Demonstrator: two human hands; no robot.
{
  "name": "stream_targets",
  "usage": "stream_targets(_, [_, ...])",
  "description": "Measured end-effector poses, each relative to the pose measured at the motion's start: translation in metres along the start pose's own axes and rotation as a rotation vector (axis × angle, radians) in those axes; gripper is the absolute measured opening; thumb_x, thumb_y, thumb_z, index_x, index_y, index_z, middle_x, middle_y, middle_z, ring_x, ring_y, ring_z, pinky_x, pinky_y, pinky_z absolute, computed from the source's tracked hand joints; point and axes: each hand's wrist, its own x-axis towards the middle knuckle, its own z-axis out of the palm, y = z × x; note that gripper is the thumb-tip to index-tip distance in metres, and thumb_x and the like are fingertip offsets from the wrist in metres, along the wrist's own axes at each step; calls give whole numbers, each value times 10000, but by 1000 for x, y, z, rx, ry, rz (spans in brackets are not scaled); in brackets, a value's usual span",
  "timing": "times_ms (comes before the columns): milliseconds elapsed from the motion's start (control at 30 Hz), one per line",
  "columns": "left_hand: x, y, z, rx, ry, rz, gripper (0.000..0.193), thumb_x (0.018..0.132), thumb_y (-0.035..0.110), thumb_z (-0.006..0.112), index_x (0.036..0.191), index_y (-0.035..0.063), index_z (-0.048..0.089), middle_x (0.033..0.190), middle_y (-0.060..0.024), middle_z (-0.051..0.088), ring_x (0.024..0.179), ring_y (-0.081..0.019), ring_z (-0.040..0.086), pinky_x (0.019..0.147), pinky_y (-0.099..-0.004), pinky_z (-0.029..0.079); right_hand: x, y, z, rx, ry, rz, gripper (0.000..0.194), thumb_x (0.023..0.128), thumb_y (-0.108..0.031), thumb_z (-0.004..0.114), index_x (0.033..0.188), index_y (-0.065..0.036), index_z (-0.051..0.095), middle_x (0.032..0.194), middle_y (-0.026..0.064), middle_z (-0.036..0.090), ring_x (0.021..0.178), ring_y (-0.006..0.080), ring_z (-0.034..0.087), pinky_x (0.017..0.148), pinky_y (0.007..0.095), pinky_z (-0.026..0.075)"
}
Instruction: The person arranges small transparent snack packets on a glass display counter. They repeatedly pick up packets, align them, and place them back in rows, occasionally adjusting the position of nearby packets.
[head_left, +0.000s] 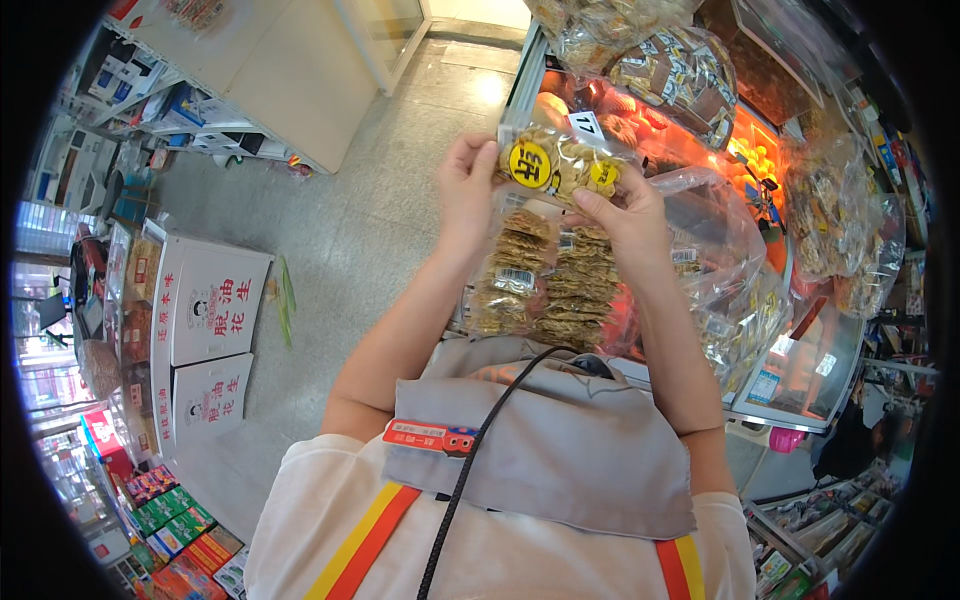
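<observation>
A clear flat packet of pale dried food slices (566, 169) with round yellow stickers is stretched between my two hands. My left hand (466, 180) pinches its left end between thumb and fingers. At the right end, my right hand (634, 206) grips it, thumb on the front. Just below the packet, similar packs (517, 236) stand in a row, some showing barcode labels. A second row of packs (581, 292) lies beside it, near my apron (540, 450). Clear plastic bagging (705, 202) spreads to the right of my right forearm.
A lit glass-sided case of fruit (619, 124) lies beyond the packet, with large bags of small packs (679, 79) on top. White cabinets (214, 300) stand at left on the grey floor (345, 247). Boxed goods (172, 517) fill the lower left.
</observation>
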Motion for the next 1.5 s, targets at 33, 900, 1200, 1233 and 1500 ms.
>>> stream_targets(33, [1, 0, -7, 17, -8, 14, 161, 959, 150, 474, 1017, 14, 539, 953, -95, 601, 839, -164, 620, 745, -335, 552, 0, 4, -3, -133, 5, -18, 375, 834, 2, 577, 1207, -3, 547, 995, 47, 647, 941, 128, 608, 702, 297, 535])
stream_targets(900, [-6, 5, 13, 1293, -1022, 133, 343, 862, 226, 590, 1125, 6, 580, 1081, -199, 608, 991, -363, 577, 850, -401, 462, -31, 126, -250, -1093, 479, 160, 181, 841, -77, 579, 1004, -20, 634, 885, 66, 659, 792, 128, 614, 700, 280, 489])
stream_targets(1200, [-2, 9, 14, 1155, -1054, 146, 323, 874, 186, 574, 1140, 4, 574, 1063, -199, 611, 966, -373, 578, 838, -387, 458, -62, 146, -254, -681, 313, 427, 280, 703, -87, 732, 948, 8, 635, 806, 89, 656, 709, 180, 617, 606, 302, 473])
stream_targets(1233, [-2, 10, 14, 1138, -1049, 186, 320, 875, 180, 572, 1142, 4, 573, 1058, -199, 611, 961, -375, 578, 836, -385, 456, -59, 147, -257, -788, 323, 388, 270, 698, -97, 735, 931, 3, 642, 795, 89, 653, 716, 174, 616, 620, 300, 473])
stream_targets(1500, [-18, 32, 28, 278, -840, -350, 522, 929, 414, 478, 1209, -27, 503, 1101, -156, 607, 977, -250, 615, 869, -374, 498, -55, 23, -146, -1140, 635, -687, 175, 700, -24, 689, 865, -39, 632, 913, 109, 660, 848, 256, 634, 738, 334, 498])
